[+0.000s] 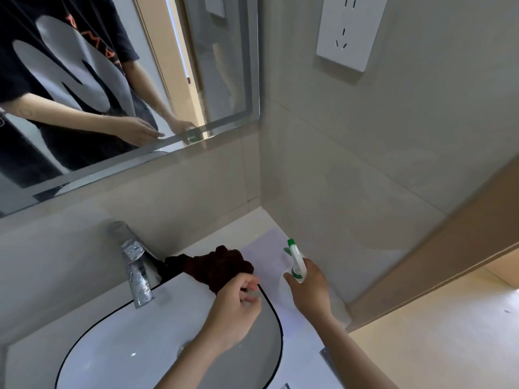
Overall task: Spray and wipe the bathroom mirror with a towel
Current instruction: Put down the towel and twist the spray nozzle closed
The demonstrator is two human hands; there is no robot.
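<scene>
Landmark: sink [118,357], its basin nearest the camera.

Left hand [233,310] over the right rim of the sink, fingers curled, pinching the near edge of the towel [222,266]. The towel is a dark, bunched heap on the counter just behind the sink's right rim, beside the tap [137,270]. Looks soft and limp and should weigh next to nothing; it will drape, so better gathered into a wad in the palm than lifted by one corner.

Right hand [310,290] further right of the sink, fingers wrapped round the spray bottle [296,262] at its neck, green nozzle pointing up and away. Small plastic bottle, rigid, probably light; could be slick if wet. The neck hold puts a finger within reach of the trigger.

Beyond the sink, up the wall: mirror [168,80], glass, fixed in place. Right of it, wall socket [348,29]; keep spray off that.
</scene>
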